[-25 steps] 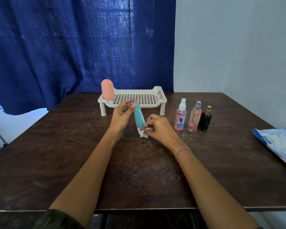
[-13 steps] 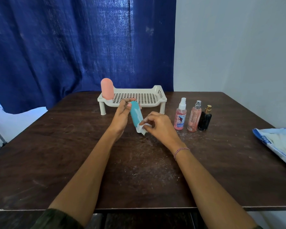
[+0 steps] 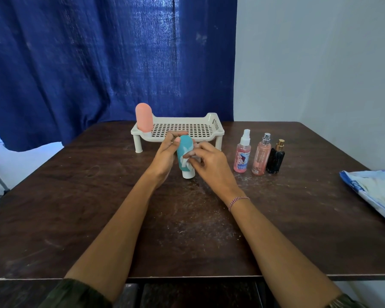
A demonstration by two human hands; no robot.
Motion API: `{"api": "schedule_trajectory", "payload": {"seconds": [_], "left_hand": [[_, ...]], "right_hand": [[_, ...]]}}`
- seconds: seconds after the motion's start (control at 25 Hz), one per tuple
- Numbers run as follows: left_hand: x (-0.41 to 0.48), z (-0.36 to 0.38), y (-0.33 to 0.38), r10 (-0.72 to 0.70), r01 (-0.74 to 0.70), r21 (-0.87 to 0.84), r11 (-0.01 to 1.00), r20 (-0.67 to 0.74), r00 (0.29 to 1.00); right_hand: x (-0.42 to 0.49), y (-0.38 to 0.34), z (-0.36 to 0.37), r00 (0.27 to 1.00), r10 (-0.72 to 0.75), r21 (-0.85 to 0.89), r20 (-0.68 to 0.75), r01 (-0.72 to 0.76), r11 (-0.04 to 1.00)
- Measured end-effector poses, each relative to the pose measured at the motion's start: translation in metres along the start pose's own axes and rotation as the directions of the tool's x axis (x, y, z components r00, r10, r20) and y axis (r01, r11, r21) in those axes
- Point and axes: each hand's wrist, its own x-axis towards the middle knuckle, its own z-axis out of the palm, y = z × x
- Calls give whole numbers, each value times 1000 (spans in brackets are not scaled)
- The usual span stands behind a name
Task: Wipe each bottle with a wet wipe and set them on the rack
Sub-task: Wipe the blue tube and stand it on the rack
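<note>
Teal bottle (image 3: 183,147), now more upright, is gripped by left hand (image 3: 165,158); right hand (image 3: 211,165) pinches wipe (image 3: 185,162) higher.

Both bare forearms reach up from the lower corners of the frame and meet just above its centre. The left hand (image 3: 165,157), palm turned rightward, holds a bottle (image 3: 183,148) between thumb and fingers. The right hand (image 3: 210,164), knuckles up and fingers curled, pinches a wipe (image 3: 185,162) against the bottle.
</note>
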Motion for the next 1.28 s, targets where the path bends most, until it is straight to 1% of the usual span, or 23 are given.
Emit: {"api": "schedule_trajectory", "payload": {"seconds": [0.16,0.28,0.44,0.6,0.8,1.0,1.16,1.28], "left_hand": [[-1,2,1,12,-12,7,1000,62,998],[-2,4,2,21,-21,0,1000,81,996],[-3,4,3,12,-11,-4,1000,65,998],[-3,2,3,0,1,-17,1000,28,1000],[-3,1,3,-13,11,-102,995,-14,1000],[-2,-2,1,-18,15,-185,983,-14,1000],[-2,-3,1,5,-3,-151,989,11,1000],[0,-5,-2,11,-11,-29,1000,6,1000]], "right_hand": [[2,-4,-1,988,10,12,-151,-9,1000],[3,-6,-1,982,10,-7,-190,-11,1000],[3,-7,-1,988,-18,-77,-154,6,997],[2,-6,-2,997,-48,-97,-58,42,994],[1,-5,-2,995,-45,-134,85,57,989],[1,-3,-3,980,-26,-118,196,50,992],[1,-3,-3,976,-50,-129,211,79,989],[0,-5,-2,986,-68,-135,152,89,987]]}}
